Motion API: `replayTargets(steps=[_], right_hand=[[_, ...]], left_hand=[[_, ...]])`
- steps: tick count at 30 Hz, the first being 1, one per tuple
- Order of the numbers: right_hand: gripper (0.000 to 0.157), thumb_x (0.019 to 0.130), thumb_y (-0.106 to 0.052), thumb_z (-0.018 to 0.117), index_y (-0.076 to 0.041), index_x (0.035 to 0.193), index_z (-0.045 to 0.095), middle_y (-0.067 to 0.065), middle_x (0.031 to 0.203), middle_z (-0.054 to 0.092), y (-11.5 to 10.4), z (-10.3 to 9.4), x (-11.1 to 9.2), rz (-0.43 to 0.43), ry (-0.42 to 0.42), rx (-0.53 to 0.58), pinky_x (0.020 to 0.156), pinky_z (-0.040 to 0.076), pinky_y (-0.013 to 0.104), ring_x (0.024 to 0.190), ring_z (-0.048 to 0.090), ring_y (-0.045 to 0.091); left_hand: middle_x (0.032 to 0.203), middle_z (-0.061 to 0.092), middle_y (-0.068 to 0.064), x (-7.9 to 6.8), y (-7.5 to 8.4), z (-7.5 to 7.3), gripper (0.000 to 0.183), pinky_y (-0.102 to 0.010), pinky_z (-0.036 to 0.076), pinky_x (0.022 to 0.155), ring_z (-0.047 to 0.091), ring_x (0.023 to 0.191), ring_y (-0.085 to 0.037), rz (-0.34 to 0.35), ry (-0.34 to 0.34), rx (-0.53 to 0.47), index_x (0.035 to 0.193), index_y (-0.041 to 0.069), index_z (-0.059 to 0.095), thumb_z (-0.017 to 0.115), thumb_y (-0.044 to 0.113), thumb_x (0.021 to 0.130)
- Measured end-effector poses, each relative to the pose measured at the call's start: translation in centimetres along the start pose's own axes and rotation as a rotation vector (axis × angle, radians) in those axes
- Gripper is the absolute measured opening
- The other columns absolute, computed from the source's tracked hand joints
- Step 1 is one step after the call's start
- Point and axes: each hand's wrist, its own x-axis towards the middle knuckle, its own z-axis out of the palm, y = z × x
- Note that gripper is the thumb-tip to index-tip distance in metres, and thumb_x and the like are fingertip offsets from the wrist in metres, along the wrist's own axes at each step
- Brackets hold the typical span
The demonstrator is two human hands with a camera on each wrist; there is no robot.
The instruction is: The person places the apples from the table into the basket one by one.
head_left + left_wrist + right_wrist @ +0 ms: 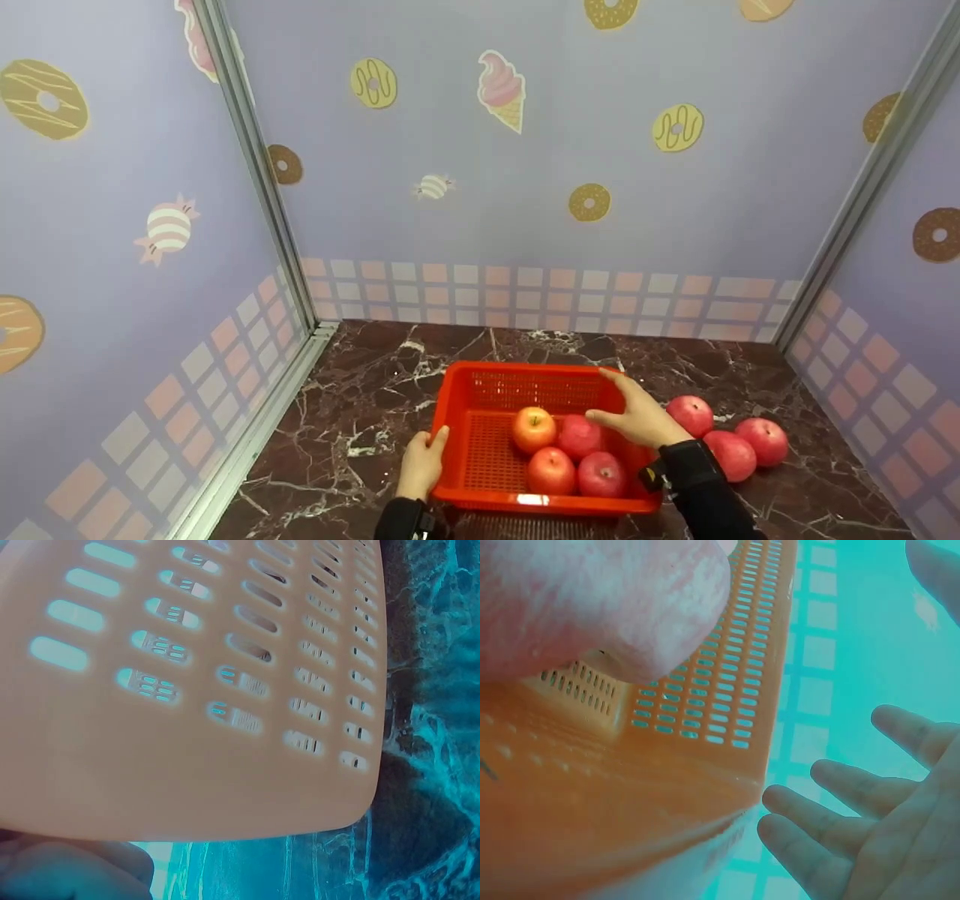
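Note:
A red plastic basket (487, 366) with slotted walls sits on the table, holding several apples (552, 471) in its middle and right part. My left hand (422, 466) holds the basket's left side, thumb up by the rim. In the left wrist view, the slotted wall (135, 772) fills most of the picture, with fingers (75, 870) at its lower edge. Over the basket's right side is my right hand (641, 416), fingers spread and nothing in them. The right wrist view shows its straight fingers (855, 799) near the basket's corner, with an apple (645, 607) close to the camera.
Three more apples (730, 454) lie together on the dark marbled table (345, 420), right of the basket. Printed panels (450, 225) close off the back and both sides, with metal posts (262, 165) at the corners.

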Motion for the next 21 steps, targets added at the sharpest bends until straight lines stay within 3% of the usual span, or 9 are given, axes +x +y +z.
replayTargets(steps=[16,21], right_hand=[[0.086,0.091,-0.04,0.078,-0.001,0.155,0.037,0.03,0.15,0.048,1.6,-1.8,-0.5,-0.002,0.04,0.033,0.11,0.043,0.061,0.135,0.051,0.047],[0.086,0.093,-0.042,0.076,0.0,0.156,0.035,0.03,0.155,0.041,2.3,-2.6,-0.9,0.022,0.04,0.018,0.114,0.034,0.067,0.144,0.04,0.051]], left_hand=[[0.076,0.051,-0.005,0.0,-0.1,0.0,0.035,-0.032,0.046,0.066,0.053,0.071,-0.019,0.005,0.004,0.006,0.086,0.004,0.053,0.056,0.032,0.106],[0.075,0.051,-0.004,0.0,0.0,0.0,0.036,-0.033,0.045,0.065,0.053,0.071,-0.019,0.009,0.006,0.013,0.086,0.004,0.053,0.056,0.033,0.107]])
